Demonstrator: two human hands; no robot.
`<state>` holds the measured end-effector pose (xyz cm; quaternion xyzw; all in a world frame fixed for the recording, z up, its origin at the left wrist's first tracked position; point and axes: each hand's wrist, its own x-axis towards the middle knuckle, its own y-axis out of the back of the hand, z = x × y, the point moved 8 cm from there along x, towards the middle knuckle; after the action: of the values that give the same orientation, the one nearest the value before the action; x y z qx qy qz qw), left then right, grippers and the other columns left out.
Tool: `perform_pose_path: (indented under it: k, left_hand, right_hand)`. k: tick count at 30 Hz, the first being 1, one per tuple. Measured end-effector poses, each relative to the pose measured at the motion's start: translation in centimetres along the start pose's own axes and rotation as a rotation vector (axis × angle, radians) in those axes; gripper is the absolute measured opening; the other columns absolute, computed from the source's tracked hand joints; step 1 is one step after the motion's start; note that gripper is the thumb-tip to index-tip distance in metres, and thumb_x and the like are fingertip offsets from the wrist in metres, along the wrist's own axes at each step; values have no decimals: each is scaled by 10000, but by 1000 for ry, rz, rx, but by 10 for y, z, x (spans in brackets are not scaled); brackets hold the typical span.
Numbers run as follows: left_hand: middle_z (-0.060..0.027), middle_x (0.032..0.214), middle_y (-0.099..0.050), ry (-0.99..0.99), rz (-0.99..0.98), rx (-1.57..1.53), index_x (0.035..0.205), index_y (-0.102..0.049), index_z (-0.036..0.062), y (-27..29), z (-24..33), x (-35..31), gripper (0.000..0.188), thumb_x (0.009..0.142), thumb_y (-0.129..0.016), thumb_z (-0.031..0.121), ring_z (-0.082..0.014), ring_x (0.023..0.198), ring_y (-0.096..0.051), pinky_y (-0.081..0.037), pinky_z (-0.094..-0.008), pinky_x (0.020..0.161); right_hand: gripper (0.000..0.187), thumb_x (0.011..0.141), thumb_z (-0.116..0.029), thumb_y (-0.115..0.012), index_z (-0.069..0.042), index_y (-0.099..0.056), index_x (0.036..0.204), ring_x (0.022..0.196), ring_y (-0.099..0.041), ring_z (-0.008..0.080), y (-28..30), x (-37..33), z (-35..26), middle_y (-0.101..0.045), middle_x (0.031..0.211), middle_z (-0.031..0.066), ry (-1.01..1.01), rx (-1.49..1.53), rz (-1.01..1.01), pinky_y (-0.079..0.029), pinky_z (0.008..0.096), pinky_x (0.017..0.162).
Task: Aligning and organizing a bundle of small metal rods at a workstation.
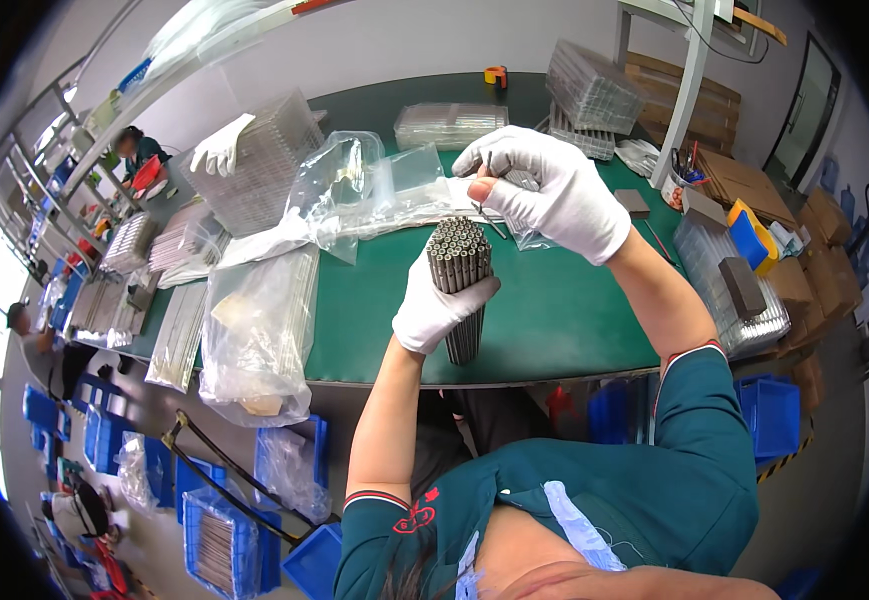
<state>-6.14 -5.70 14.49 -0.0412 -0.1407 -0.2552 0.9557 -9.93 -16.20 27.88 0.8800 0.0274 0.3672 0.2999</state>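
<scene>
My left hand (432,312), in a white glove, is wrapped round a thick bundle of grey metal rods (459,255). The bundle stands upright by the green table's front edge, its round rod ends facing up. Above and right of it is my right hand (554,190), also gloved, with a bare thumb tip showing. Its thumb and fingers pinch a thin metal rod (487,160), mostly hidden by the glove. Below these fingers, another slim metal piece slants over the table; whether it belongs to the held rod I cannot tell.
Clear plastic bags (339,185) and white paper lie behind the bundle. Stacked clear trays (259,165) with a white glove stand left, and more trays (594,85) at the back right. A bagged pack (259,335) overhangs the front edge. Blue crates (769,415) stand on the floor.
</scene>
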Motion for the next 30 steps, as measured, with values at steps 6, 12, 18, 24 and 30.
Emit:
perform_pose_path:
  k: [6, 12, 18, 24, 30]
  left_hand:
    - [-21, 935, -583, -22, -6, -49, 1115, -508, 22, 3, -5, -1, 534, 650, -759, 97, -104, 833, -545, -464, -263, 786]
    - [-24, 934, -581, -21, -26, -4, 1104, -509, 20, 3, -2, -1, 517, 655, -754, 96, -107, 834, -543, -462, -264, 786]
    - [-25, 907, -582, -47, -11, 44, 1063, -528, 24, 2, 4, -1, 470, 653, -747, 96, -111, 817, -544, -462, -268, 771]
    - [-26, 894, -586, -23, 5, -20, 1055, -532, 25, 1, 1, -2, 467, 648, -746, 106, -115, 803, -549, -466, -272, 762]
    - [-25, 892, -590, -29, -7, 11, 1033, -543, 31, 0, 5, -1, 440, 645, -743, 94, -111, 798, -550, -467, -273, 756]
  right_hand:
    - [209, 813, -232, -663, -39, -622, 881, 837, -611, 248, -14, -2, 14, -640, 935, 91, 65, -69, -46, -483, 316, 734]
    - [140, 826, -140, -649, -14, -599, 859, 823, -603, 199, -23, -6, 18, -642, 963, 81, -39, -32, -165, -482, 302, 746]
    - [162, 818, -185, -643, -27, -611, 799, 822, -615, 265, -6, -4, -18, -648, 960, 84, 325, -396, 2, -491, 334, 716]
    - [128, 772, -144, -679, -46, -598, 755, 781, -609, 275, -1, -4, -30, -642, 932, 84, 396, -363, 123, -491, 347, 681]
    - [129, 761, -139, -687, -42, -601, 765, 789, -605, 278, 5, -4, -27, -639, 903, 90, 342, -256, 208, -487, 345, 686]
